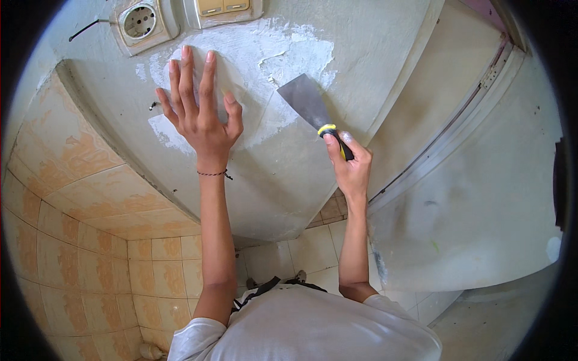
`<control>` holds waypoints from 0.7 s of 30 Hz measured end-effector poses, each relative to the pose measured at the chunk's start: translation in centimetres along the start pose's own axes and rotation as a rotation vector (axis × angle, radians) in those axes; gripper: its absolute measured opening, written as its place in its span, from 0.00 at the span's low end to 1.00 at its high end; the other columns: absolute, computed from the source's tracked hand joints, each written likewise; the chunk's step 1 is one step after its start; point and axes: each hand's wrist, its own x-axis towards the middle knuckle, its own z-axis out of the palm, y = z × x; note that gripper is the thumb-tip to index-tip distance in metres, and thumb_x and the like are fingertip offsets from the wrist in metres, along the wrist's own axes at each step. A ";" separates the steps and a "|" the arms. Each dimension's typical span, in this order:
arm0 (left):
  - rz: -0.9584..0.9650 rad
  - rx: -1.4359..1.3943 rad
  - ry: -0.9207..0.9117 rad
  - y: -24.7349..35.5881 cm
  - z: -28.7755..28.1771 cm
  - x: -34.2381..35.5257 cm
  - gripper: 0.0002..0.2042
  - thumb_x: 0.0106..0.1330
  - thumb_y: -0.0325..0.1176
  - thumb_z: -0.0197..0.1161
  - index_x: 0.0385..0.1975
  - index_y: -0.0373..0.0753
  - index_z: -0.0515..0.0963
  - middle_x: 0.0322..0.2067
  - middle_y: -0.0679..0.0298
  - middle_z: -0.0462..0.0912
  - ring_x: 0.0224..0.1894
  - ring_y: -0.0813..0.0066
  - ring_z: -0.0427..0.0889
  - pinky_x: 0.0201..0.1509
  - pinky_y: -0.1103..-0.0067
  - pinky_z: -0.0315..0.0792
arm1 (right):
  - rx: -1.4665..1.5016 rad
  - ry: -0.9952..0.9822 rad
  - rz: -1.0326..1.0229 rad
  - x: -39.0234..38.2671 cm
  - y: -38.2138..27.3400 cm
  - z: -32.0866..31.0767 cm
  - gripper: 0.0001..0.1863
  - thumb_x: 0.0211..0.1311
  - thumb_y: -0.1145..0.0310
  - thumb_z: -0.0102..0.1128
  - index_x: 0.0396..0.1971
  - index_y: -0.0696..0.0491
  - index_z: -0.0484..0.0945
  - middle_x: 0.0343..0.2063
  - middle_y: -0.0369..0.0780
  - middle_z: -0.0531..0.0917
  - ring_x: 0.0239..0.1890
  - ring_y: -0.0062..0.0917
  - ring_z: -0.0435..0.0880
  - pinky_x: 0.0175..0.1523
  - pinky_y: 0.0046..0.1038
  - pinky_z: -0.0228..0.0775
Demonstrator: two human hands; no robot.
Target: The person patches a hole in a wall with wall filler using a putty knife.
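Observation:
My left hand (208, 117) lies against the grey wall (271, 186) with its fingers spread, over part of a white plaster patch (247, 48). In my right hand (351, 159) is a putty knife (306, 99), gripped by its black and yellow handle. Its wide metal blade points up and left, with the tip at the lower right part of the patch. Whether the blade's edge touches the wall is hard to tell. A ridge of thicker white filler shows just above the blade tip.
Above my left hand are a wall socket (139, 23) and a light switch (224, 6). A thin black wire (89, 29) sticks out left of the socket. Orange-patterned tiles (66, 265) cover the lower left. A doorway with a pale door (475, 204) stands at right.

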 end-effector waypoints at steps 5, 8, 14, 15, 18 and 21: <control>-0.003 -0.005 0.003 0.0 0.2 -0.1 0.29 0.63 0.40 0.52 0.67 0.53 0.77 0.72 0.62 0.72 0.77 0.64 0.63 0.84 0.63 0.35 | 0.095 0.037 0.017 0.1 1.0 -0.2 0.13 0.68 0.65 0.71 0.39 0.61 0.87 0.17 0.35 0.77 0.21 0.12 0.70 0.26 0.23 0.62; 0.004 0.003 0.004 0.1 0.2 0.0 0.29 0.63 0.40 0.52 0.67 0.53 0.78 0.72 0.62 0.73 0.77 0.63 0.63 0.84 0.64 0.35 | 0.060 0.019 -0.015 0.7 0.4 1.0 0.13 0.68 0.65 0.71 0.39 0.61 0.87 0.17 0.35 0.77 0.21 0.12 0.69 0.25 0.23 0.62; -0.006 0.015 -0.011 0.0 -0.2 -0.1 0.28 0.65 0.40 0.51 0.67 0.52 0.78 0.72 0.62 0.73 0.77 0.63 0.64 0.84 0.63 0.35 | 0.059 0.036 -0.033 -0.4 0.9 0.5 0.13 0.69 0.64 0.71 0.38 0.61 0.86 0.17 0.35 0.78 0.20 0.12 0.68 0.25 0.24 0.62; 0.006 0.020 -0.022 0.2 -0.2 -0.1 0.28 0.65 0.40 0.51 0.68 0.51 0.77 0.72 0.61 0.72 0.77 0.61 0.63 0.83 0.62 0.37 | 0.090 0.044 -0.006 -0.6 1.2 0.4 0.13 0.69 0.64 0.71 0.38 0.61 0.86 0.17 0.33 0.77 0.20 0.12 0.68 0.25 0.23 0.61; 0.017 0.026 -0.036 0.1 -0.1 -0.2 0.29 0.65 0.38 0.50 0.68 0.50 0.77 0.73 0.60 0.71 0.78 0.59 0.63 0.83 0.60 0.39 | 0.086 0.021 0.026 -0.5 1.4 0.7 0.14 0.70 0.64 0.70 0.39 0.62 0.86 0.17 0.32 0.75 0.20 0.11 0.69 0.25 0.22 0.59; 0.026 0.005 -0.016 -0.2 -0.1 -0.1 0.29 0.64 0.39 0.51 0.69 0.50 0.76 0.73 0.60 0.70 0.78 0.60 0.63 0.83 0.61 0.39 | 0.071 -0.022 0.036 0.0 0.9 0.2 0.14 0.70 0.64 0.70 0.38 0.62 0.86 0.17 0.32 0.74 0.21 0.11 0.68 0.25 0.22 0.57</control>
